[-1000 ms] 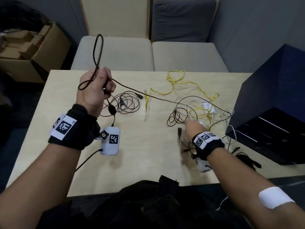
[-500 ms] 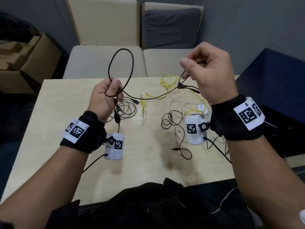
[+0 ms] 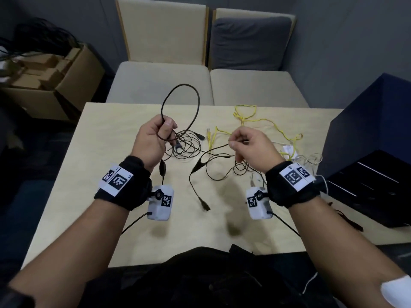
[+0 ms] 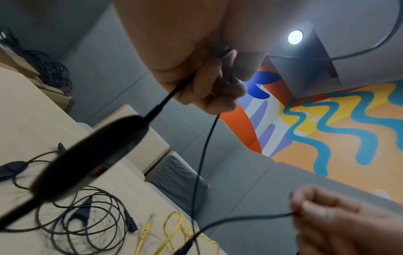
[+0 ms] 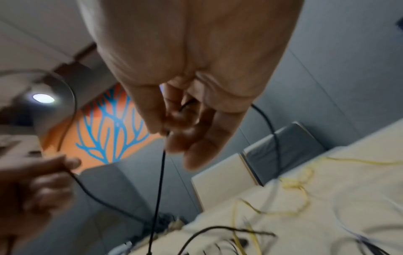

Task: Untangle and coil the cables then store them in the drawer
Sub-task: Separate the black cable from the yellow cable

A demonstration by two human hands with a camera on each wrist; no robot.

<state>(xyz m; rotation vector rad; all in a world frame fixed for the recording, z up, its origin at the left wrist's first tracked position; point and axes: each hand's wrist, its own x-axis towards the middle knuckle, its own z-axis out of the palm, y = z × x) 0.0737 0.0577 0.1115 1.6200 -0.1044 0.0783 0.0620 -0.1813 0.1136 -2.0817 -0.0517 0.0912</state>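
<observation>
Between the left hand (image 3: 153, 141), gripping a loop of the black cable (image 3: 180, 107), and the right hand (image 3: 249, 144), pinching its run, slack trails into the yellow cable (image 3: 270, 121) tangle below on the counter (image 3: 106, 165), so pulling could snag it.

A pale wooden desk (image 3: 93, 196) is seen bearing a coiled black cable (image 3: 189, 150), a tangled yellow cable (image 3: 275, 127), a white cable (image 3: 311, 158) and a dark drawer unit (image 3: 364, 187).
</observation>
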